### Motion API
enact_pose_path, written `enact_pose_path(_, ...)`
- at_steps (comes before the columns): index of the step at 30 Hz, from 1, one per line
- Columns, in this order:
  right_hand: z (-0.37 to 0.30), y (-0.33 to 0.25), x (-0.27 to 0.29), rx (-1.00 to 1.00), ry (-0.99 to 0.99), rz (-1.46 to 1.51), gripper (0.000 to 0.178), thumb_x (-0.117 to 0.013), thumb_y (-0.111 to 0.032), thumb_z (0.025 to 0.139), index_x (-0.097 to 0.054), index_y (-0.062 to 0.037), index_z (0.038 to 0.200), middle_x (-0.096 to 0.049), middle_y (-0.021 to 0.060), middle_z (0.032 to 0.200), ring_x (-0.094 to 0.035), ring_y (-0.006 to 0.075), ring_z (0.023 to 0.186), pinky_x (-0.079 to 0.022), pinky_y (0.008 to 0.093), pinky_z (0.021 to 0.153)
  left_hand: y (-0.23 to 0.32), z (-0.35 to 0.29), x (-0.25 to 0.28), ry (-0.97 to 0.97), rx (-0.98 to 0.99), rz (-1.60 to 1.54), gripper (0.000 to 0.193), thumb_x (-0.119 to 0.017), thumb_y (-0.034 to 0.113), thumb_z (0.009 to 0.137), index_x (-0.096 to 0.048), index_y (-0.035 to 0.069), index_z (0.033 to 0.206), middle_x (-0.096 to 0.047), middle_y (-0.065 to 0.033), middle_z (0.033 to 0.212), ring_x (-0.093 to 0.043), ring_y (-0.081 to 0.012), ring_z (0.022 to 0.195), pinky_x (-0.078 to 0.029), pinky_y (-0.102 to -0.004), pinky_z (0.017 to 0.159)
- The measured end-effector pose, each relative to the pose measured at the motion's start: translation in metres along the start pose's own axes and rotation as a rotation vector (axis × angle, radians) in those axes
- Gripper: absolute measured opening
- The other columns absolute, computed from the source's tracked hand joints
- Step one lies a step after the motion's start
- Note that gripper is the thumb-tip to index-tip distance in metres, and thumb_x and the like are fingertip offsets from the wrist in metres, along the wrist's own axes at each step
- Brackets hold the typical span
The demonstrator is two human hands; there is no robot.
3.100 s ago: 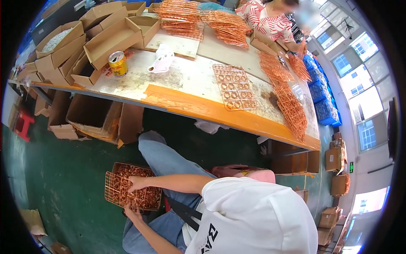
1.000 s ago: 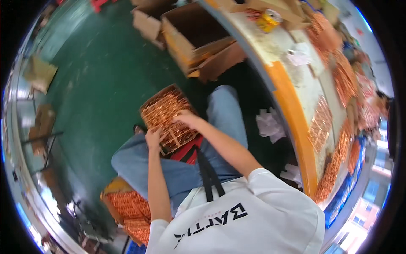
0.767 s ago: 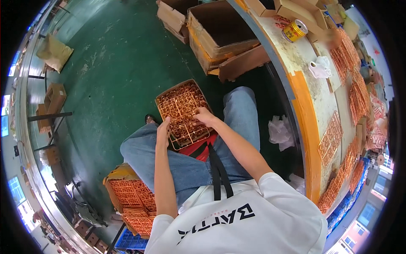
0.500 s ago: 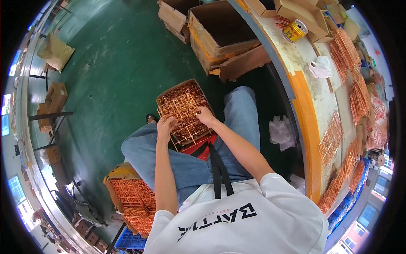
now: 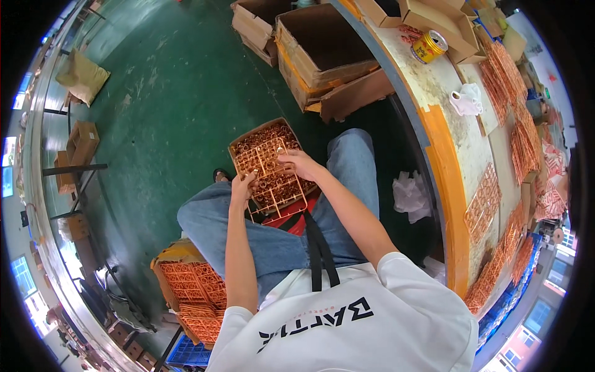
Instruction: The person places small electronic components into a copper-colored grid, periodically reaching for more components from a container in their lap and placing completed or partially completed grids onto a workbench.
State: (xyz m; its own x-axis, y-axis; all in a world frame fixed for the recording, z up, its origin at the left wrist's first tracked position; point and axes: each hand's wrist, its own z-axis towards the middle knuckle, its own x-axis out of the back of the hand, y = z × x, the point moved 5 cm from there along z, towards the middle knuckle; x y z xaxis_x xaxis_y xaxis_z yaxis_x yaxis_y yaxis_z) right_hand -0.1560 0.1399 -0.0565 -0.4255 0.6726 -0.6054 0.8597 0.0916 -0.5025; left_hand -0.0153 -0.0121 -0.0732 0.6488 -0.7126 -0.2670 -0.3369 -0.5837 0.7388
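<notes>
Between my knees I hold a copper-coloured moulded grid frame (image 5: 273, 180) with small rings and cross bars. It is over a cardboard box (image 5: 246, 132) heaped with loose copper-coloured rings (image 5: 268, 133). My left hand (image 5: 245, 185) is closed on the frame's left side, thumb on top. Further up and to the right, my right hand (image 5: 299, 165) grips it, with the thumb and fingers pressed on the bars. The frame's near end shows bare bars above a red surface (image 5: 296, 224). Whether a loose ring is under my fingertips is hidden.
By my left leg stands a carton (image 5: 162, 268) stacked with orange grid frames. At right, a long worktable (image 5: 443, 142) carries more frames, a yellow can (image 5: 429, 47) and a white plastic bag (image 5: 467, 99). Large open cartons (image 5: 310, 77) stand ahead; a crumpled bag (image 5: 411, 195) lies below the table.
The frame has turned slightly, its near edge now lying more level and a little further right. My right hand has moved slightly up and left along it.
</notes>
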Motion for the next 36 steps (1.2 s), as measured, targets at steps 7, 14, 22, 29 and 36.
enact_pose_path(7,0.009,0.011,-0.003,0.210,0.171,-0.311,0.013,-0.061,-0.001,0.080,-0.051,0.0035,0.088,-0.058,0.0100,0.079,-0.064,0.0193,0.065,-0.056,0.0300,0.055,0.014,-0.011,-0.020,0.138,-0.054,0.138,0.037,-0.066,0.018,0.081,-0.050,0.002,0.110,-0.061,-0.0058,0.090,-0.060,-0.0165,0.077,-0.050,-0.0265,0.063)
enact_pose_path(14,0.010,0.015,0.007,0.031,0.236,-0.146,0.016,-0.061,-0.013,0.083,-0.052,0.0000,0.086,-0.057,0.0051,0.079,-0.064,0.0173,0.079,-0.056,0.0313,0.063,0.013,-0.009,-0.024,0.068,0.030,0.069,0.022,-0.052,0.007,0.086,-0.055,-0.001,0.106,-0.063,-0.0094,0.097,-0.063,-0.0176,0.081,-0.054,-0.0289,0.069)
enact_pose_path(22,0.008,0.014,-0.007,0.035,0.036,-0.159,0.025,-0.062,-0.016,0.084,-0.061,0.0033,0.099,-0.065,0.0121,0.092,-0.064,0.0165,0.082,-0.055,0.0252,0.068,0.001,-0.004,-0.009,0.166,0.071,0.128,0.031,-0.051,0.010,0.084,-0.053,0.001,0.114,-0.051,-0.0139,0.119,-0.055,-0.0233,0.100,-0.051,-0.0345,0.078)
enact_pose_path(29,0.027,0.029,0.023,-0.019,0.311,-0.317,0.018,-0.046,0.001,0.084,-0.061,0.0028,0.094,-0.063,0.0109,0.084,-0.065,0.0193,0.072,-0.057,0.0279,0.060,0.012,-0.012,-0.028,0.131,0.079,0.144,0.050,-0.042,0.038,0.092,-0.039,0.007,0.131,-0.039,-0.0108,0.136,-0.029,-0.0297,0.130,-0.027,-0.0476,0.103)
enact_pose_path(36,0.024,0.010,0.019,-0.043,0.006,0.009,0.035,-0.057,0.001,0.077,-0.055,-0.0012,0.112,-0.059,0.0120,0.104,-0.060,0.0221,0.093,-0.055,0.0351,0.077,0.010,0.000,-0.029,-0.008,0.049,-0.139,0.045,-0.036,0.030,0.096,-0.035,0.002,0.131,-0.043,-0.0137,0.132,-0.044,-0.0269,0.122,-0.039,-0.0371,0.096)
